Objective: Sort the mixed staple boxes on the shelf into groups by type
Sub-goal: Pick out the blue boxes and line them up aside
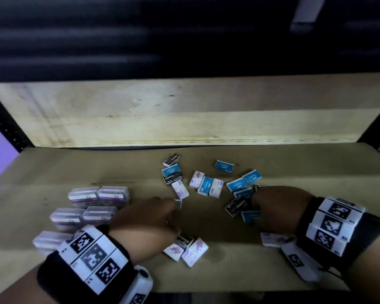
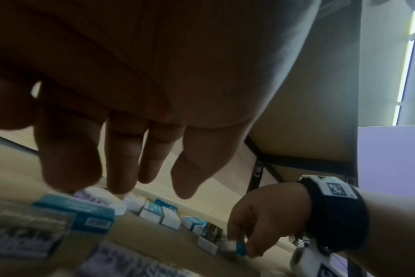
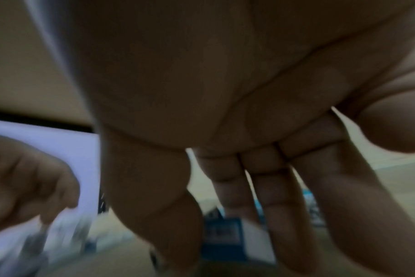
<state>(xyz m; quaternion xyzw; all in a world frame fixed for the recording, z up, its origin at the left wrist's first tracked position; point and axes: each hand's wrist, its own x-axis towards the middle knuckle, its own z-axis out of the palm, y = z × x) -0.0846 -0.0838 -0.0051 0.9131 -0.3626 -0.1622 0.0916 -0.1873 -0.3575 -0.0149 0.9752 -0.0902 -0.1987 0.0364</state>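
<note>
From the head view, both hands sit low over the wooden shelf. The left hand covers a blue box at centre frame; clear purple boxes are grouped at left, mixed staple boxes scattered centre-right. The right hand is among blue and black boxes.

In the left wrist view, the left hand's fingers hang straight and loose over boxes, holding nothing; lower right, the right hand pinches a small blue box.

In the right wrist view, blurred, the right hand's fingers reach down.
</note>
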